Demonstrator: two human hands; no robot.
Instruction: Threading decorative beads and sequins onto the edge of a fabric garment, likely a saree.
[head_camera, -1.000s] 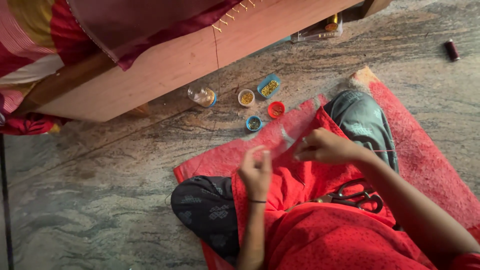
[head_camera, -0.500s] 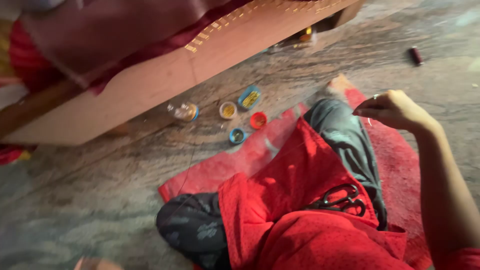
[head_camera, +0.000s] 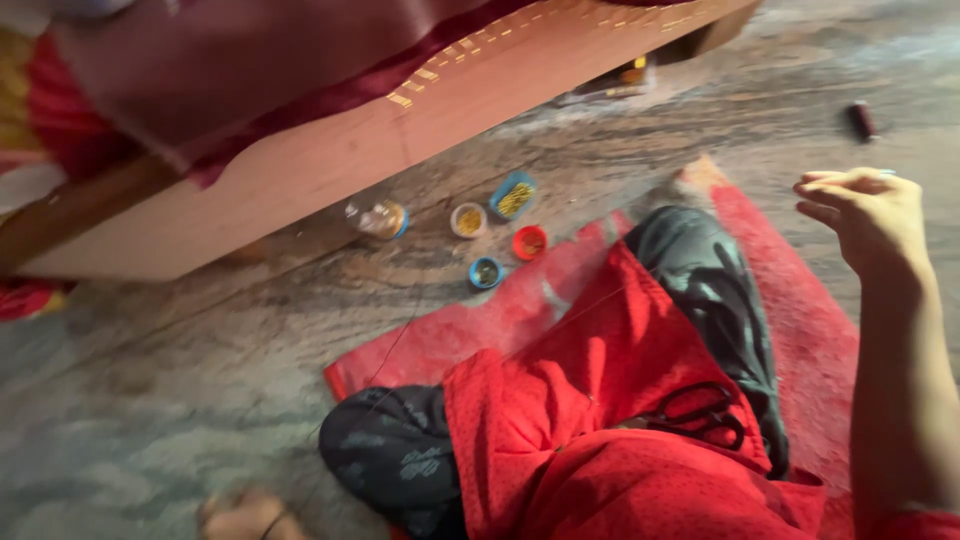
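My right hand (head_camera: 868, 215) is raised at the right, away from the cloth, with its fingertips pinched together. A thin thread (head_camera: 560, 330) stretches over the red cloth (head_camera: 590, 400) that lies on my lap. Black-handled scissors (head_camera: 700, 415) rest on the cloth by my knee. My left hand (head_camera: 242, 515) is a blur at the bottom edge, low over the floor to the left of my knee, and its fingers cannot be made out.
I sit cross-legged on a red mat (head_camera: 800, 320) on a stone floor. Several small open pots of beads (head_camera: 505, 235) and a tipped clear jar (head_camera: 378, 218) stand beside a wooden bed frame (head_camera: 300, 190). A dark red thread spool (head_camera: 862, 120) lies far right.
My right hand has left the cloth and swung out and up to the right. My left hand has dropped from the cloth to the lower left. The view has shifted.
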